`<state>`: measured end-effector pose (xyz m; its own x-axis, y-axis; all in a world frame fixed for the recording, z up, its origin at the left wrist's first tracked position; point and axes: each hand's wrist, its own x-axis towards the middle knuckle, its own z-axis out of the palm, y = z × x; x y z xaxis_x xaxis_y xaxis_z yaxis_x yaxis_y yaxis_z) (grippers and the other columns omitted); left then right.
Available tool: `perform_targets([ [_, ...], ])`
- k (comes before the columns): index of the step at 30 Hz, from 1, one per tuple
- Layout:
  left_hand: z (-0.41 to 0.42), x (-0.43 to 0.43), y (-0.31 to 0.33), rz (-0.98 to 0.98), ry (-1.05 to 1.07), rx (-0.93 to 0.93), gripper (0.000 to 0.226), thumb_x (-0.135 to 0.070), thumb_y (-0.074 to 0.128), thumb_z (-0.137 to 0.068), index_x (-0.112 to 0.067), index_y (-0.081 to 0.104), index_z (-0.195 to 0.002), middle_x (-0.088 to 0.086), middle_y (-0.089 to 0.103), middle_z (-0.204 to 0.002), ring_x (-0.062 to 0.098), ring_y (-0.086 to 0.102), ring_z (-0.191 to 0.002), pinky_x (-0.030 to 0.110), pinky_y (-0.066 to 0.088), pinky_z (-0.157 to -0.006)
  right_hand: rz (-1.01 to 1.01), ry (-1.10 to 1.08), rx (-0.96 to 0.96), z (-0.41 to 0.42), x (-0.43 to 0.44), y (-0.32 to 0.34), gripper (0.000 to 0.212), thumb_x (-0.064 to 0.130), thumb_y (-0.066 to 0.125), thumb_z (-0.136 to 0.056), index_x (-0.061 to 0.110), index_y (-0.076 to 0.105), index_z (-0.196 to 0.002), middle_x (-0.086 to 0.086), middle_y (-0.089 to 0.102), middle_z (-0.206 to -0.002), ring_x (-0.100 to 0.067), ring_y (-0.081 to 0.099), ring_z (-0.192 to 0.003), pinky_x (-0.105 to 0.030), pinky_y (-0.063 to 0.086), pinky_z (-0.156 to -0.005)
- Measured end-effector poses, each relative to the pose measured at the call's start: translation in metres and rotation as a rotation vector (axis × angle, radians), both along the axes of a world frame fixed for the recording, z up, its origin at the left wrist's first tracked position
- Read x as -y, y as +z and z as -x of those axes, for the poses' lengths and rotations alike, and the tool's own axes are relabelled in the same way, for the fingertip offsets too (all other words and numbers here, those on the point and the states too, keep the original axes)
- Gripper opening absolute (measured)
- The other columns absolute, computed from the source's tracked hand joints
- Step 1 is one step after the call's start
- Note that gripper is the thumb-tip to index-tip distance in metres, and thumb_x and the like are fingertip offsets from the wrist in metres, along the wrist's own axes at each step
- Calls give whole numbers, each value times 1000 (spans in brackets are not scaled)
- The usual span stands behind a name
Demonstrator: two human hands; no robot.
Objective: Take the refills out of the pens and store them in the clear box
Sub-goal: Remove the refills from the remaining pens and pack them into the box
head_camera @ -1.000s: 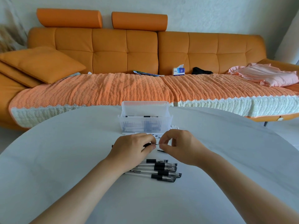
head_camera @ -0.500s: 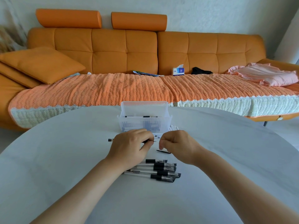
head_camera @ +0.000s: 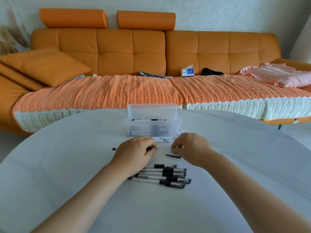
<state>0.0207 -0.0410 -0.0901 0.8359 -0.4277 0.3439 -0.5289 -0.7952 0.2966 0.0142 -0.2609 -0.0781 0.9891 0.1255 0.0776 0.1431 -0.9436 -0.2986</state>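
Note:
My left hand (head_camera: 134, 153) grips a clear pen (head_camera: 115, 149) lying sideways just above the table. Its black end sticks out to the left, and a thin refill point shows to the right of my fingers. My right hand (head_camera: 193, 148) is a short gap to the right, thumb and fingers pinched on a small piece from the pen's tip, mostly hidden. A black cap (head_camera: 173, 155) lies under that hand. Several capped clear pens (head_camera: 168, 175) lie in a pile nearer me. The clear box (head_camera: 152, 126) stands behind my hands with pen parts inside.
White, thin pen parts (head_camera: 164, 140) lie in front of the box, and more (head_camera: 183, 131) lie at its right side. The round white table (head_camera: 67, 165) stands in front of an orange sofa (head_camera: 117, 91) with a cushion, a tissue box and pink cloth.
My hands have pulled apart: the right hand came off the pen's tip and moved right, and the left hand slid the pen slightly left. A thin refill point now shows.

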Motion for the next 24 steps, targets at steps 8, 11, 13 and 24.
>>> perform_targets([
  [8, 2, 11, 6, 5, -16, -50, 11, -40, 55, -94, -33, 62, -97, -18, 63, -99, 3, 52, -82, 25, 42, -68, -63, 10, -33, 1, 9, 5, 19, 31, 59, -96, 39, 70, -109, 17, 64, -108, -7, 56, -90, -23, 42, -71],
  [11, 4, 17, 7, 7, -26, -54, 11, -41, 55, -94, -33, 62, -97, -18, 64, -100, 4, 55, -86, 25, 44, -69, -124, -55, 32, 3, 25, 14, 21, 27, 57, -96, 40, 70, -105, 18, 64, -107, -5, 56, -87, -25, 47, -75],
  [13, 6, 22, 8, 27, -36, -67, 11, -41, 56, -94, -33, 62, -98, -19, 63, -100, 2, 52, -81, 20, 41, -64, -145, -108, 58, 6, 39, 18, 20, 27, 56, -97, 40, 70, -102, 17, 64, -106, -4, 57, -80, -28, 51, -76],
  [24, 12, 49, 10, 46, -70, -107, 11, -41, 56, -94, -35, 63, -98, -21, 63, -99, -5, 51, -75, 10, 28, -58, -103, -199, -79, 29, 78, 7, 22, 39, 56, -96, 37, 68, -113, 17, 65, -109, -8, 58, -90, -26, 48, -79],
])
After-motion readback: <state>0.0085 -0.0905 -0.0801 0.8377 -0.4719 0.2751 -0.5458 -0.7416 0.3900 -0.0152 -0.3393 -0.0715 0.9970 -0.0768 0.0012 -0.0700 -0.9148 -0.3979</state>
